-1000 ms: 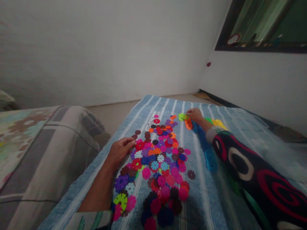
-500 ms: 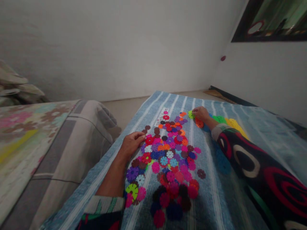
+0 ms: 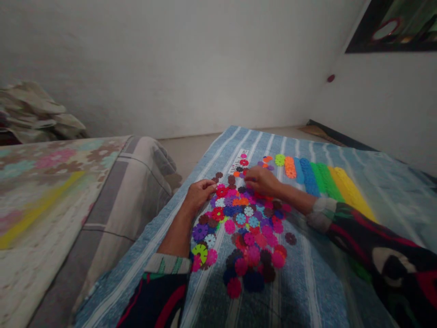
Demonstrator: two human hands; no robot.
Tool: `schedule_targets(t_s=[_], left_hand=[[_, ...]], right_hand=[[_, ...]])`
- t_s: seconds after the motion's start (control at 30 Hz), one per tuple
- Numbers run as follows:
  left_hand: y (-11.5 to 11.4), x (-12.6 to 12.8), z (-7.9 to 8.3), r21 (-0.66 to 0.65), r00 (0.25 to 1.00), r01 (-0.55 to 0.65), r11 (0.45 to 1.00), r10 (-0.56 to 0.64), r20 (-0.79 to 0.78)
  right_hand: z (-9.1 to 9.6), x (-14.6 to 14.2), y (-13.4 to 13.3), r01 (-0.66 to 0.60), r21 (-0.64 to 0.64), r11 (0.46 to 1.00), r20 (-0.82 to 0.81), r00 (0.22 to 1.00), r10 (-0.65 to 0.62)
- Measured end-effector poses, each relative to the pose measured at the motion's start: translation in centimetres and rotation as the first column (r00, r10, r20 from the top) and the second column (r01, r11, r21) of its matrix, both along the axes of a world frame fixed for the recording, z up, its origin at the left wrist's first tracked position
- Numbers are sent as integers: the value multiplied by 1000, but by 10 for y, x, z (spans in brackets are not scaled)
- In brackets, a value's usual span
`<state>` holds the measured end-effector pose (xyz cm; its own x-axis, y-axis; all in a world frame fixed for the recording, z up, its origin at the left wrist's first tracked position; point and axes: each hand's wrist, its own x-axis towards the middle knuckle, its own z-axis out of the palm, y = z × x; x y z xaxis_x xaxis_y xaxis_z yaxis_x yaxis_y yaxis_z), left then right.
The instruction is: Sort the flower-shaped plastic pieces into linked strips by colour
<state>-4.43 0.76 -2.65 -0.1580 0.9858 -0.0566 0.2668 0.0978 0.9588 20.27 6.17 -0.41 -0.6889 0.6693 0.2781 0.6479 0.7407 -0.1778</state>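
A heap of small flower-shaped plastic discs (image 3: 244,223) in several colours lies on a blue striped cloth (image 3: 307,282). My left hand (image 3: 198,195) rests at the heap's left edge, its fingers curled over a few discs. My right hand (image 3: 261,181) lies palm down over the far part of the heap, fingers bent onto the discs; what they grip, if anything, is hidden. Behind it, discs stand sorted in rows by colour: a green disc (image 3: 280,159), an orange row (image 3: 290,167), a blue row (image 3: 307,175), a green row (image 3: 322,178) and a yellow row (image 3: 351,193).
A folded grey and floral blanket (image 3: 102,200) lies left of the cloth. Crumpled fabric (image 3: 37,111) sits at the far left by the white wall. A dark framed window (image 3: 392,27) is at the upper right. A white label (image 3: 239,157) lies on the cloth beyond the heap.
My right hand has come back from the green disc by the orange row to the far part of the heap, uncovering the coloured rows. The left hand has stayed in place. The view has shifted.
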Motion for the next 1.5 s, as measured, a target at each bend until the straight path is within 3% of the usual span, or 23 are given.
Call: schedule_targets(t_s=[0.1,0.3,0.43,0.6,0.73,0.93,1.1,1.2,1.27,1.33,1.5], left_hand=[[0,-1,0,-3,999,0,1000,0,47],[-3,-5,4,-58,980,50,997,-38,196],[-3,-8,5,-70,965,83,994,-63,254],[-4,-9,6,-67,967,92,993,-73,244],[-5,-8,7,-72,977,89,993,-73,199],[-3,-7,6,-57,983,77,995,-66,170],[2,-10,3,-55,984,60,997,-50,168],[3,-11,4,-63,988,54,997,-44,148],[3,-11,6,-67,990,45,997,-36,133],[3,-11,8,-67,992,39,997,-30,122],[2,-10,10,-72,994,24,997,-17,107]], right_hand=[[1,-36,-44,-268,32,963,-11,963,268],[3,-74,-104,-604,46,795,54,797,602],[-4,-90,-121,-640,70,765,100,768,633],[-14,-107,-129,-573,93,814,155,816,557],[-15,-100,-122,-534,74,842,155,840,520],[-14,-67,-103,-363,48,931,73,930,359],[-11,-47,-83,-295,-84,952,-125,951,284],[2,-24,-53,-148,-229,962,-262,961,85],[12,-1,-25,43,-255,966,-223,969,-103],[19,28,5,335,-226,915,-111,924,-366],[16,91,66,605,-154,781,-74,782,-619]])
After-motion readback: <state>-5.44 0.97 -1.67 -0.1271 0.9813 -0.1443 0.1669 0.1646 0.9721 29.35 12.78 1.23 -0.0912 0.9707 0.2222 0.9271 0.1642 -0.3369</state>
